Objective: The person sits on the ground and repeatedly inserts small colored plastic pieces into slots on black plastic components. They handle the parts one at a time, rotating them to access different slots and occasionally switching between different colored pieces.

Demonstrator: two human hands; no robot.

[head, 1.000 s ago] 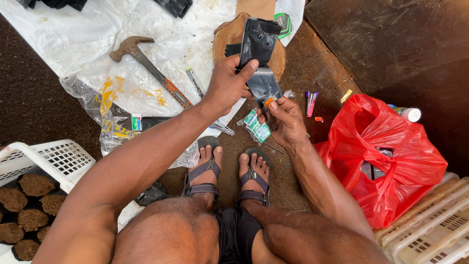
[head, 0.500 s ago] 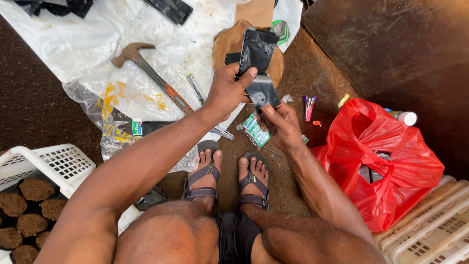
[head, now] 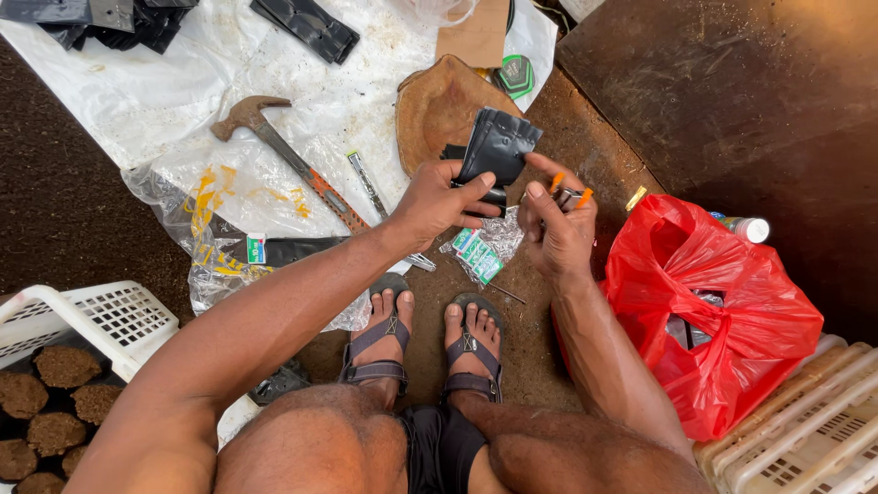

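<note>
Left hand (head: 437,199) closed around a small black plastic bag (head: 497,146), thumb on its front, fingers behind, bag held upright above the ground just in front of a brown, rounded slab (head: 437,105). Right hand (head: 560,229) just beside it, curled around a small metal tool with orange tips (head: 569,192) (too small to tell exactly what kind), index finger stretched toward the bag's edge, not clearly touching it. Below both hands, on the dirt, a crumpled clear wrapper with small green-and-white packets (head: 479,254). Sandalled feet (head: 430,338) planted side by side beneath. To the left, spread on a white plastic sheet (head: 183,64), a claw hammer (head: 274,151) lying diagonally, and further black bags (head: 306,27) near the top edge. At far left, a white basket (head: 101,316) holding round dark soil plugs (head: 41,393). At right, a red plastic bag (head: 722,311), open and slumped, near a pale slatted crate (head: 805,439).
</note>
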